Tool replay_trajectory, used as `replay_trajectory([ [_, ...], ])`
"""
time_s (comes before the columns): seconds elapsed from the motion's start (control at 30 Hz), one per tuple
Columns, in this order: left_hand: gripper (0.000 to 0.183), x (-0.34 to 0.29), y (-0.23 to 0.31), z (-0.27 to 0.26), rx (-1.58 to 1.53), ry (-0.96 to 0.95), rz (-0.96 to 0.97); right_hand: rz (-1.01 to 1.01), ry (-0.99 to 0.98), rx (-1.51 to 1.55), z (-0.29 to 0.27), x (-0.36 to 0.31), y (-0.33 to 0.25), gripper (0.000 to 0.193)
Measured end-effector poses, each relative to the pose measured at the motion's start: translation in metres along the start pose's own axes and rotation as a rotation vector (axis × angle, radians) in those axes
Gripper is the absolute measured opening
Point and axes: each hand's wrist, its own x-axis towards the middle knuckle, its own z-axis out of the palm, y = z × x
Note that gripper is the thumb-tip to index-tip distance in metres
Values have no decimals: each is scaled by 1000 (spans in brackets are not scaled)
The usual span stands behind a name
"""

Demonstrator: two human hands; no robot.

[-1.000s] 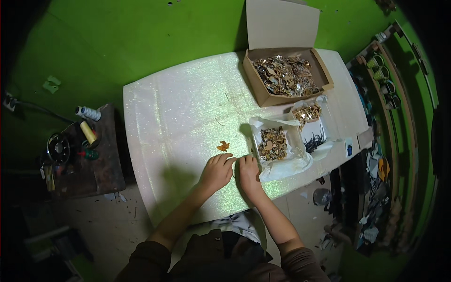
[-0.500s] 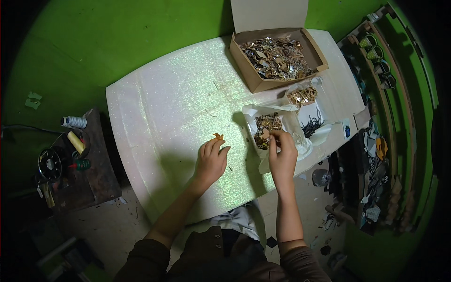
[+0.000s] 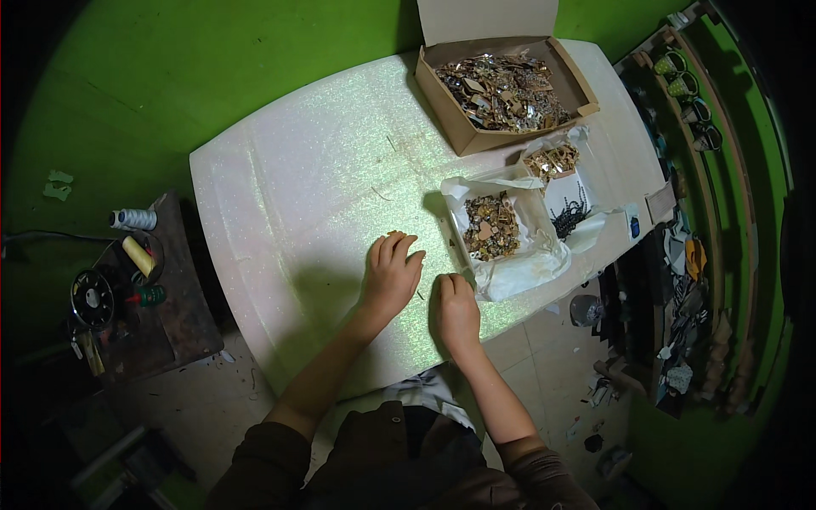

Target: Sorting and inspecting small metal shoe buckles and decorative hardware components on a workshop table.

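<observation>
Presently on the white table (image 3: 280,195), seen from the head camera:

- Left hand (image 3: 389,274): lying palm down on the table top, fingers stretched and slightly spread, gripping nothing. A small brown piece (image 3: 396,234) peeks out at its fingertips, touching or just beside them.
- Right hand (image 3: 456,310): close beside the left, fingers curled under against the table. Whether anything is pinched inside cannot be told.
- White wrapper (image 3: 518,268): open, just right of the right hand, holding a heap of small brown and metal bits (image 3: 490,227).
- Cardboard box (image 3: 442,93): far edge of the table, flap up, full of mixed metal scraps.
- Second small pile of brown bits (image 3: 552,159): between box and wrapper.
- Dark small parts (image 3: 568,217): on white paper, right of the wrapper.
- Thread spool (image 3: 133,219): on a dark side stand, left of the table.
</observation>
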Motion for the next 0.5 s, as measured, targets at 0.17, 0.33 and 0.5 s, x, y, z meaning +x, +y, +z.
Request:
replay_trajectory([
  [0.17,20,-5,1,3,-56,-13,-9,-47,-33,-33,10,2,8,11],
  [0.33,16,-9,6,-1,-89,13,9,-21,-21,92,-1,8,1,12],
  [0.5,20,-17,3,-5,-92,35,-26,32,172,496,-67,27,-29,11],
])
